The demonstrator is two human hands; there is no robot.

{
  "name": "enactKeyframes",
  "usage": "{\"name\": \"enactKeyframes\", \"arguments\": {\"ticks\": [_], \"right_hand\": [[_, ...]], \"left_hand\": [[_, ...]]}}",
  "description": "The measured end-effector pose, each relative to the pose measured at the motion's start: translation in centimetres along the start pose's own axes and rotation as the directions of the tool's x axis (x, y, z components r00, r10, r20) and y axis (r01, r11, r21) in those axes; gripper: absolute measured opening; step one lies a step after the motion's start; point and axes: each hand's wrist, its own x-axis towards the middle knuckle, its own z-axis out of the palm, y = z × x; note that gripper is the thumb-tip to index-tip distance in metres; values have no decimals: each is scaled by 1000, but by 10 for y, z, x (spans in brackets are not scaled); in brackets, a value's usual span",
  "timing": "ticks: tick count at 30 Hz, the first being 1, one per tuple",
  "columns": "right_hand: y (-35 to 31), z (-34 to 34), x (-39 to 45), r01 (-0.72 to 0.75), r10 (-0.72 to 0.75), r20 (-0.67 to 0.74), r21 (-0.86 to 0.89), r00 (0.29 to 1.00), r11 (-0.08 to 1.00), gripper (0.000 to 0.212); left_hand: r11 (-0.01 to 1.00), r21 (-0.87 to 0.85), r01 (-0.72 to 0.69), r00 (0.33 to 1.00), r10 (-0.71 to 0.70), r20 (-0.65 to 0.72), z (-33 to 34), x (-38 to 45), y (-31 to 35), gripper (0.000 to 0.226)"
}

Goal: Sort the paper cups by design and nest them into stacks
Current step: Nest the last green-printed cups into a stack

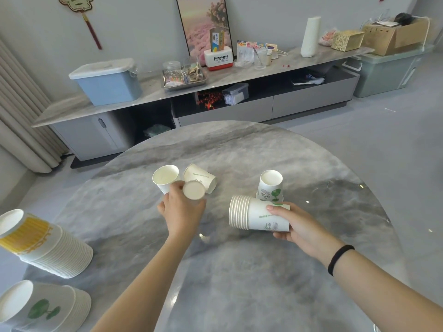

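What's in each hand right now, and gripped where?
Right hand holds the nested stack of green-print cups sideways, gripped around its base end. Left hand holds a single cup, fingers around its side wall.

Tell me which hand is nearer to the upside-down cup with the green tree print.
Right. The right hand, holding a nested stack of cups on its side, is just in front of the upside-down cup. The left hand is well off to its left, gripping a single cup.
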Motion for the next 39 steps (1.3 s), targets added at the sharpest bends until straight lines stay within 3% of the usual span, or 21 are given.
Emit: {"name": "enactKeyframes", "arguments": {"ticks": [2, 4, 6, 9, 12, 15, 19, 22, 25, 27, 29, 32, 35, 37, 39], "right_hand": [[-2, -2, 2, 14, -18, -73, -55, 997, 998, 36], [-4, -4, 2, -4, -9, -119, -109, 993, 994, 36], [-2, -4, 0, -48, 28, -132, -148, 991, 988, 33], [-1, -2, -2, -102, 78, -127, -194, 989, 976, 33], [-1, 0, -4, -114, 93, -104, -215, 990, 970, 31], [2, 3, -5, -86, 77, -62, -153, 995, 985, 34], [5, 6, -7, -90, 91, 28, -54, 995, 994, 40], [7, 9, -7, -96, 96, 46, -2, 994, 995, 34], [-2, 4, -11, -92, 96, -70, 49, 993, 995, 19], [-12, -2, -15, -76, 81, -135, 39, 988, 996, 20], [-21, -11, -19, -5, 12, -214, 33, 977, 999, 31], [-38, -14, -26, 231, -224, -359, -25, 906, 973, 40], [-56, -10, -32, 476, -570, -395, -316, 721, 821, 41], [-69, -6, -27, 535, -727, -343, -506, 595, 676, 51], [-80, -2, -11, 488, -779, -272, -652, 565, 581, 61]], "left_hand": [[967, 108, -232, 966, 216, 142, -9, -9, -5, 52], [885, 140, -443, 870, 388, 304, -14, -16, -9, 57], [858, 86, -507, 792, 424, 439, -18, -21, -12, 63], [946, -47, -320, 774, 289, 564, -18, -22, -9, 52], [986, -123, -109, 779, 162, 606, -15, -24, -8, 31], [965, -251, 73, 811, 89, 578, -13, -30, -2, 25], [860, -399, 316, 778, 6, 628, -6, -37, 6, 25], [848, -408, 339, 722, 43, 691, 1, -44, 22, 35], [836, -434, 335, 676, 108, 729, 5, -49, 47, 48], [839, -442, 318, 661, 137, 737, 7, -49, 60, 50], [885, -419, 204, 682, 179, 709, 8, -54, 78, 47], [888, -453, 81, 713, 266, 648, 11, -59, 102, 54], [872, -481, 88, 709, 285, 645, 21, -56, 123, 58], [880, -466, 86, 722, 268, 638, 28, -49, 133, 56], [882, -454, 124, 731, 228, 643, 40, -39, 131, 49]]}}
